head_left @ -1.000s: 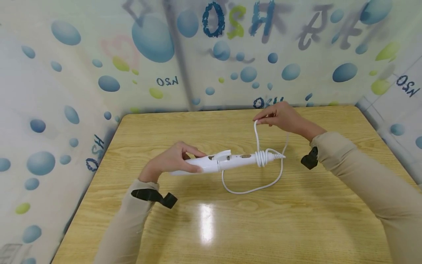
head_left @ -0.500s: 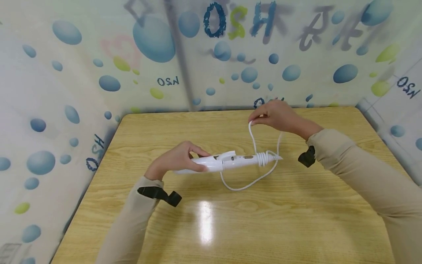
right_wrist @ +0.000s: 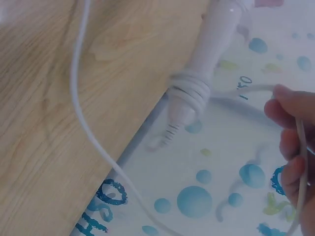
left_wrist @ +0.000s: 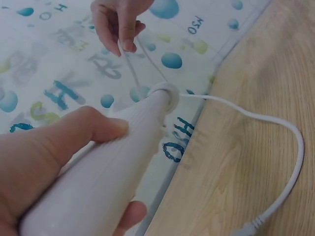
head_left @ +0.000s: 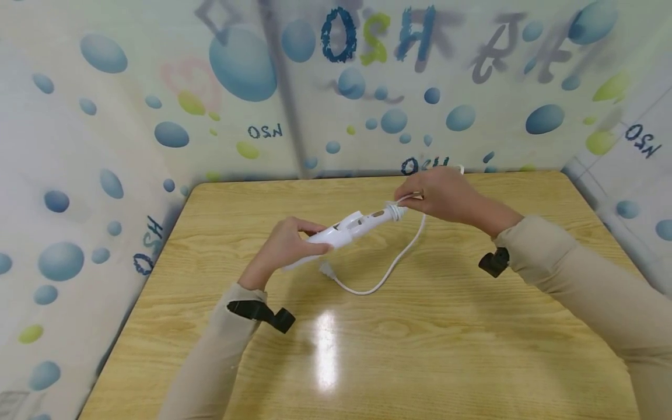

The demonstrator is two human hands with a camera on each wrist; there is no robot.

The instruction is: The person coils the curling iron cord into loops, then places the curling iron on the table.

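Note:
My left hand (head_left: pixel 286 248) grips the thick end of a white curling iron (head_left: pixel 343 232), thumb along its side. The iron slants up to the right over the table, its small lever raised on top. Several turns of white cord (right_wrist: pixel 189 91) are wound round its narrow end. My right hand (head_left: pixel 446 192), just beyond that end, pinches the cord between thumb and fingertips. In the right wrist view the cord runs from the coils to the fingers (right_wrist: pixel 293 105) and down past them. The free length hangs in a curve, ending in a plug (head_left: pixel 326 269) below the iron.
A wood-grain table (head_left: pixel 420 350) lies under both hands. Behind and at the sides stand walls covered in a bubble-patterned sheet (head_left: pixel 157 87). A black camera strap (head_left: pixel 257 312) is on the left wrist, and a black camera (head_left: pixel 494 262) hangs at the right.
The iron's corded end has tilted up and toward my right hand. That hand, earlier holding a raised loop, is now close to the coils. The plug has come into view below the iron.

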